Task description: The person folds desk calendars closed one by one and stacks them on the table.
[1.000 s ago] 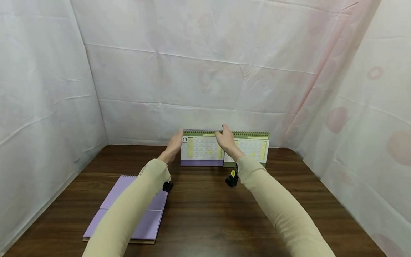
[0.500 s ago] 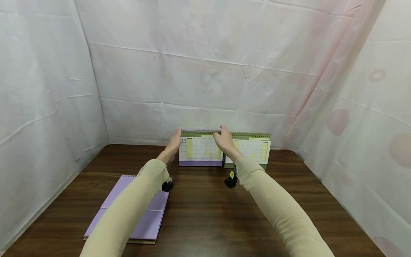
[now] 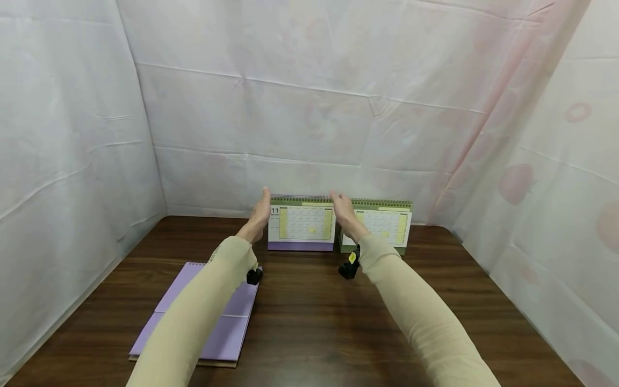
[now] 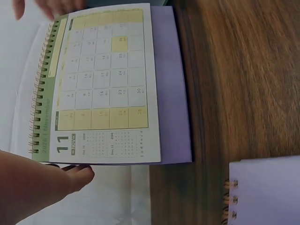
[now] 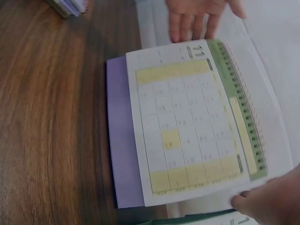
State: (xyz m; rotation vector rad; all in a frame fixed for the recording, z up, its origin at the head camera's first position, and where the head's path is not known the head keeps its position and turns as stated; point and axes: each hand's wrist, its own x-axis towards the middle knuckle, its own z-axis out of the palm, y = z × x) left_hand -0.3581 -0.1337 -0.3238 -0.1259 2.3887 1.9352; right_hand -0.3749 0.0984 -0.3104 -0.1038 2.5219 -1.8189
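Left of a green calendar [image 3: 382, 226], a purple-based calendar [image 3: 301, 228] is standing on the table's [image 3: 309, 322] far side; the left hand [image 3: 259, 214] is flanking its left edge, the right hand [image 3: 345, 213] its right, both with fingers extended and released. A purple pad [image 3: 227, 338] is lying near left.

The purple-based calendar [image 3: 302, 226] stands showing November, seemingly just apart from the green-based calendar [image 3: 387, 223] to its right.

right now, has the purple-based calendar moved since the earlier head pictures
Yes, slightly left: in the head view, the purple-based calendar stands farther from the table's back right corner and from the green-based calendar.
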